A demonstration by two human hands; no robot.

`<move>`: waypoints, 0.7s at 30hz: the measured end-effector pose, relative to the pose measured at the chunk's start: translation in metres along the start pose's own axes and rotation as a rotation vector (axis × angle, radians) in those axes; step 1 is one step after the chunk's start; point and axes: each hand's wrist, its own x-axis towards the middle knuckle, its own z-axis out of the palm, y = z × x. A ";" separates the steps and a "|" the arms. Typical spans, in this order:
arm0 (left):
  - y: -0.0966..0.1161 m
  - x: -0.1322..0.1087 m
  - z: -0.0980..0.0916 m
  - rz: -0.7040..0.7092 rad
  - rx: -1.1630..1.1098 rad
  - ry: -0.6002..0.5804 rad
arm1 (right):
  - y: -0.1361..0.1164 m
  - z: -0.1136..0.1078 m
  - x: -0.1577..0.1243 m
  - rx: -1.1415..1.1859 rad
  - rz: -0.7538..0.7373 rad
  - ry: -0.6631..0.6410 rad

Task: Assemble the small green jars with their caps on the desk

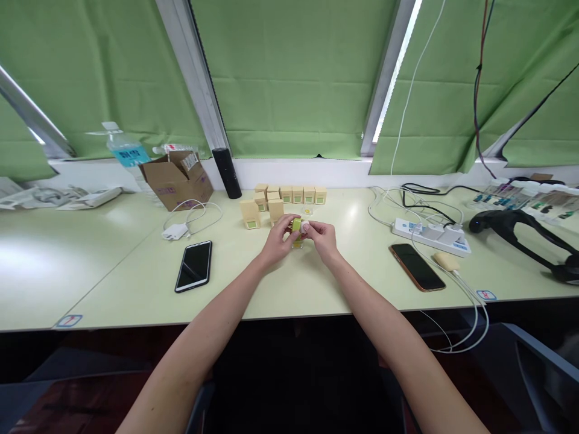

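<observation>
Between the two hands, in front of a cluster of small beige boxes (297, 194) on the worktop (298, 292), sits a small green item (297, 225). The left hand (277, 240) has its fingers curled closed on it. The right hand (324, 239) pinches a white piece (304, 227) just beside it; whether the two are joined, I cannot tell from here.

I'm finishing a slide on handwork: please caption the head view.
The left hand holds a yellow-green item, the right hand a white piece, before tan boxes on a pale table.
</observation>
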 end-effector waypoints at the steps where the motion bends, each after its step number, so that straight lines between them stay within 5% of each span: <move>1: 0.001 0.000 0.000 0.004 0.041 -0.005 | 0.000 0.000 0.000 0.003 0.006 0.002; 10: 0.012 -0.007 0.011 0.071 0.253 -0.038 | -0.005 0.001 -0.001 0.064 0.040 0.030; 21: 0.003 -0.007 0.011 0.141 0.324 0.116 | -0.008 0.013 -0.010 0.057 0.064 -0.030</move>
